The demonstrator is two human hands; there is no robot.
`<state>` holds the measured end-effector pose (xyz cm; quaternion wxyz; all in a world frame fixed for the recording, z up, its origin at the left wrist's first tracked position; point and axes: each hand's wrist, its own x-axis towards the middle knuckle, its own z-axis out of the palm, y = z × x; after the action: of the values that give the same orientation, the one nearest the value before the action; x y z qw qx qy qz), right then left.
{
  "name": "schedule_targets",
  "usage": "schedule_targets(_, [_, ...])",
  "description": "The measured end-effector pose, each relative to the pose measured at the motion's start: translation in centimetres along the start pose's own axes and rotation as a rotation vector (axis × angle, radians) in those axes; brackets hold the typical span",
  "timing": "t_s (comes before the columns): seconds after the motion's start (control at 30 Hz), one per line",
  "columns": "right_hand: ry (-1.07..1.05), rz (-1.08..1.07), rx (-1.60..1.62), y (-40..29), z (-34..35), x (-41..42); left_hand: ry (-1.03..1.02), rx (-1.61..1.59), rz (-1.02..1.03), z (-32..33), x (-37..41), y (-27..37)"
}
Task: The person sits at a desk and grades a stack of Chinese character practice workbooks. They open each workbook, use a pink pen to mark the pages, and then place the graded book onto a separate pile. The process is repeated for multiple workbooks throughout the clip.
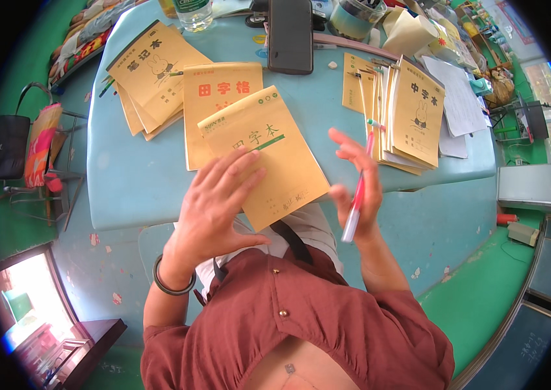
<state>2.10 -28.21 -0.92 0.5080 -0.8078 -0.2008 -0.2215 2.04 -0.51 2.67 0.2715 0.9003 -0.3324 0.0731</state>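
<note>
My left hand [214, 207] lies with its fingers spread on the lower left of a tan exercise book [287, 170] with green print. That closed book sits tilted at the table's near edge, its lower corner jutting over my lap. Partly under it is another tan exercise book [198, 117] with red print. In my right hand [370, 195], just beyond the book's right corner, a red pen [359, 195] with a clear end is held between thumb and palm. The hand is slightly blurred, its fingers raised off the table.
Piled notebooks [151, 73] occupy the left of the blue table [129, 195]. A taller notebook stack [417, 117] stands at right, with pens beside it and loose papers [456, 102] behind. A black smartphone [290, 39], a water bottle [195, 14] and a pen jar [356, 19] line the far side.
</note>
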Motion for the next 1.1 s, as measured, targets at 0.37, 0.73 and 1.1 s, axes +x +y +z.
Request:
schedule_targets(0.37, [-0.409,-0.351,-0.377,-2.6,-0.4,0.8,0.545,-0.156,0.059,1.7,-0.1,1.2])
schedule_targets(0.73, [0.652,-0.564,-0.914,-1.2,-15.6,5.4,0.51,0.025,-0.16,0.3,1.3,-2.2])
schedule_targets(1.1, [0.093,-0.037,-0.697,7.0,-14.6,1.7,0.117,0.315,-0.144,-1.5,8.2,-11.3])
